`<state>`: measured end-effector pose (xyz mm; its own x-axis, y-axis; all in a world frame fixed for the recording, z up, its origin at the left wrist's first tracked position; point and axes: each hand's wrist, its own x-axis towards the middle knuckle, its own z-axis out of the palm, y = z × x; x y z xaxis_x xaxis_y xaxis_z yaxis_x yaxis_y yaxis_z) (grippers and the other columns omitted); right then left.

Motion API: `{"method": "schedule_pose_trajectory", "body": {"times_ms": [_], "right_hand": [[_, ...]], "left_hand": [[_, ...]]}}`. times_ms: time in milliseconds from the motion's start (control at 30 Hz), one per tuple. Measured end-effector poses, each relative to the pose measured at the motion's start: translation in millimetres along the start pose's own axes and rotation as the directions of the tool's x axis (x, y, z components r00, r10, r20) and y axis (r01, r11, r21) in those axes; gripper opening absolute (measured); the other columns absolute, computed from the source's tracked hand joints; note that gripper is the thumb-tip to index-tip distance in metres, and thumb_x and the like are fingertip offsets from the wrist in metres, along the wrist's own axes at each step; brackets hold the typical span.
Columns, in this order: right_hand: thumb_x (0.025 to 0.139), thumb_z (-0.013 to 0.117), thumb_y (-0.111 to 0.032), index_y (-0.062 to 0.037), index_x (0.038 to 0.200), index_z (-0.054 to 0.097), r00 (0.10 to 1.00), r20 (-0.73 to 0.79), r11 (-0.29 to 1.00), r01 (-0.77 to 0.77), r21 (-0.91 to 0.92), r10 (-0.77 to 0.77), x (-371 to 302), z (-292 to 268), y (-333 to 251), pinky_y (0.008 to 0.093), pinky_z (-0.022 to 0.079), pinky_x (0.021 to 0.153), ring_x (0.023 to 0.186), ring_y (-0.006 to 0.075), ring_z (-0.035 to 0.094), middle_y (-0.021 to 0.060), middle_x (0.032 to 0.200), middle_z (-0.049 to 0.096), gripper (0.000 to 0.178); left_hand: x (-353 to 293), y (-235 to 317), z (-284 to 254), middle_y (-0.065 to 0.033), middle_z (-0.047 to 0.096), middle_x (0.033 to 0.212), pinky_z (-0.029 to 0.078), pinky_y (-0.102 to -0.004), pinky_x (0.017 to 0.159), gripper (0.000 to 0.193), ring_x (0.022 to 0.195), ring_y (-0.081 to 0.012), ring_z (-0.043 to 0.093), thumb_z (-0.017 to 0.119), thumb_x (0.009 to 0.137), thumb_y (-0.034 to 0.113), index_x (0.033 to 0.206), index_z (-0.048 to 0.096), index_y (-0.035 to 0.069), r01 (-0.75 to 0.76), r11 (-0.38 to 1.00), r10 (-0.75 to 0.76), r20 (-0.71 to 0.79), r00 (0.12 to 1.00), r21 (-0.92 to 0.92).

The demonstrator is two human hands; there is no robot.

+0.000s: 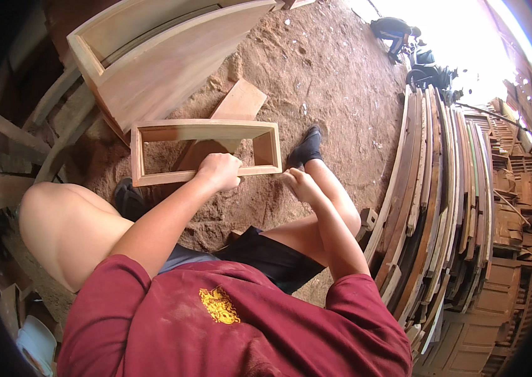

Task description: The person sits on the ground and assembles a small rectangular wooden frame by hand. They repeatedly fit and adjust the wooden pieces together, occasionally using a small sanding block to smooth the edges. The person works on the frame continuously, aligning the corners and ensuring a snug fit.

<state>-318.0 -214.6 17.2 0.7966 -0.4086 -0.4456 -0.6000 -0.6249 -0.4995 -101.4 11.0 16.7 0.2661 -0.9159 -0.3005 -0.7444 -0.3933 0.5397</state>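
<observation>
The wooden frame (209,131), a long rectangle of pale, bare timber with deep walls and joined corners, is whole and open through the middle, its opening facing up, long sides running left to right, left end slightly the wider, over the dirt floor (335,75), which shows through it

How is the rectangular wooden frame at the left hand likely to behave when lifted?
The wooden frame would likely stay stiff, since its boards meet at closed corners. It is probably light for its size, being open through the middle.
</observation>
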Motion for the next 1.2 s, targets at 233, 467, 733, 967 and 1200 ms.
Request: {"method": "schedule_pose_trajectory", "body": {"times_ms": [233,467,733,967,1200], "right_hand": [[0.105,0.051,-0.033,-0.0003,0.091,0.057,0.959,-0.284,0.997,0.032,0.072,-0.011,31,21,-19,0.0453,0.047,0.069,0.073,0.039,0.059,0.0241,0.079,0.061,0.036],[0.106,0.039,-0.045,0.0006,0.11,0.062,0.923,-0.357,0.989,-0.141,0.043,0.147,86,8,-46,0.0486,0.047,0.092,0.108,0.0477,0.061,0.0311,0.108,0.065,0.052],[0.106,0.031,-0.052,-0.0023,0.122,0.061,0.919,-0.351,0.983,-0.183,0.019,0.178,131,-8,-59,0.0496,0.043,0.1,0.116,0.0467,0.058,0.0297,0.119,0.064,0.06],[0.102,0.037,-0.055,-0.005,0.114,0.065,0.956,-0.232,0.944,-0.234,-0.232,0.18,103,-25,-81,0.0483,0.05,0.093,0.111,0.0392,0.064,0.022,0.115,0.069,0.059],[0.094,0.065,-0.033,-0.0016,0.111,0.066,0.996,0.084,0.94,0.005,-0.341,0.025,54,-91,-115,0.0442,0.056,0.077,0.091,0.0351,0.071,0.0203,0.099,0.073,0.035]], "left_hand": [[-1,0,-1,-0.0159,0.074,0.093,0.056,-0.0451,0.085,0.026,0.093,-0.0318,0.072,0.066,0.076,0.022,0.098,0.074,0.01,-0.001,1.0,0.0,-0.011,1.0,-0.022],[-1,2,0,-0.0157,0.074,0.091,0.057,-0.0451,0.084,0.023,0.091,-0.0326,0.072,0.067,0.076,0.024,0.094,0.073,0.01,-0.007,1.0,0.007,-0.029,1.0,0.006],[0,2,1,-0.0155,0.074,0.093,0.057,-0.045,0.085,0.024,0.093,-0.0324,0.072,0.067,0.078,0.024,0.095,0.072,0.009,-0.014,0.999,0.015,-0.033,0.999,0.04],[1,0,2,-0.0166,0.073,0.096,0.056,-0.0454,0.086,0.026,0.093,-0.0328,0.072,0.067,0.081,0.025,0.1,0.072,0.009,0.0,0.998,0.0,0.003,1.0,0.07],[2,4,-2,-0.0168,0.074,0.094,0.056,-0.0457,0.085,0.027,0.093,-0.0337,0.072,0.068,0.082,0.029,0.1,0.073,0.009,0.005,0.998,-0.007,0.031,1.0,0.064]]}}
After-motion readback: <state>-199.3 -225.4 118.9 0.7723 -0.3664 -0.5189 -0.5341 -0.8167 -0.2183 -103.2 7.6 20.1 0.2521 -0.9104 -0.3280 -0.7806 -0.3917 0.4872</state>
